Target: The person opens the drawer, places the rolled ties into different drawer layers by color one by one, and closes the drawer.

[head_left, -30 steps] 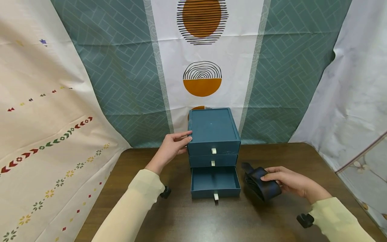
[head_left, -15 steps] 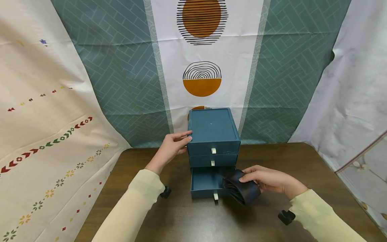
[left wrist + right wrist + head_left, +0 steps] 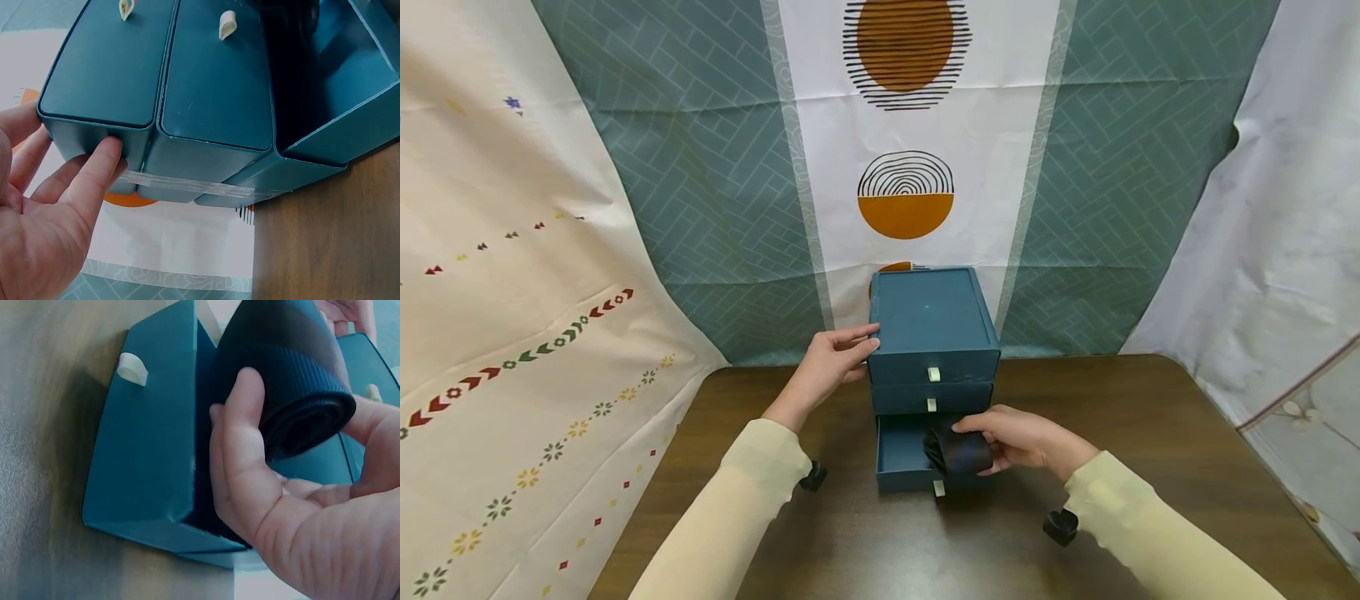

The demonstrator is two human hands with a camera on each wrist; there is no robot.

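Observation:
A blue three-drawer box (image 3: pixel 929 312) stands on the table with its bottom drawer (image 3: pixel 901 482) pulled out. My right hand (image 3: pixel 1022 437) grips a rolled dark blue and black striped necktie (image 3: pixel 284 359) over the right part of that drawer. In the right wrist view the fingers curl under the roll, close behind the drawer's front panel (image 3: pixel 147 434). My left hand (image 3: pixel 831 365) rests with fairly straight fingers against the upper left side of the box. The left wrist view shows its fingertips (image 3: pixel 109 147) touching the side near the top drawer.
The upper two drawers are pushed in, each with a small pale pull tab (image 3: pixel 933 374). Brown wooden table (image 3: pixel 850 542) surrounds the box. A patterned cloth (image 3: pixel 715 208) hangs right behind it, with pale fabric on both sides.
My right hand has carried the necktie leftward from beside the box to over the open drawer. The left hand has stayed against the box.

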